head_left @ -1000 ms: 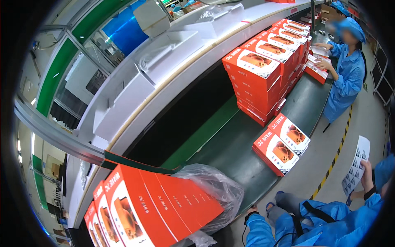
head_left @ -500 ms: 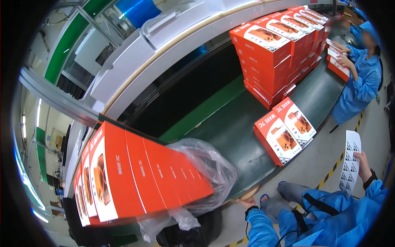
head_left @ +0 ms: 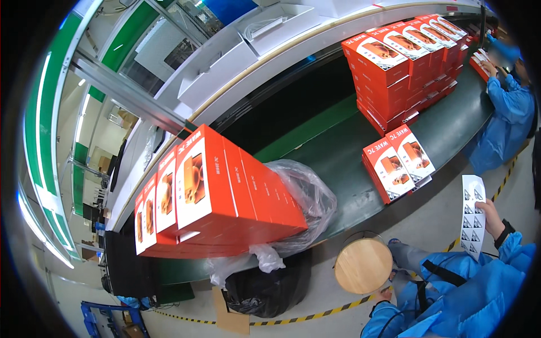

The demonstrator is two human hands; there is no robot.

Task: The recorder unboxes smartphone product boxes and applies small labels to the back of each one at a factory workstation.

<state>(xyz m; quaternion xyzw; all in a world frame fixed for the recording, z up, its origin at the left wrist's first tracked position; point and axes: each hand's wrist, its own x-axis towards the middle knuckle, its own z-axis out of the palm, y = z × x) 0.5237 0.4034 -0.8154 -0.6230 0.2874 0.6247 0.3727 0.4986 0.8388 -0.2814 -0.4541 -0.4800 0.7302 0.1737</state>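
My right hand [head_left: 489,216] holds up a white sheet of small printed labels [head_left: 472,214] at the right, beside the conveyor's near edge. My left hand [head_left: 385,293] is low down at the lower right rim of a round wooden stool [head_left: 363,265]; its grip is too small to make out. Both sleeves are blue. Two flat orange boxes [head_left: 397,163] lie side by side on the dark green belt [head_left: 338,163], just beyond the stool.
A big block of upright orange boxes [head_left: 208,197] stands at the left, with clear plastic wrap [head_left: 301,197] bunched against it. More orange boxes [head_left: 400,67] are stacked at the far right. A co-worker in blue [head_left: 507,112] works there. A black bag [head_left: 265,287] sits on the floor.
The view has swung so the left block of boxes sits nearer the centre. The wooden stool has come into sight by my left hand. The label sheet stays in my right hand.
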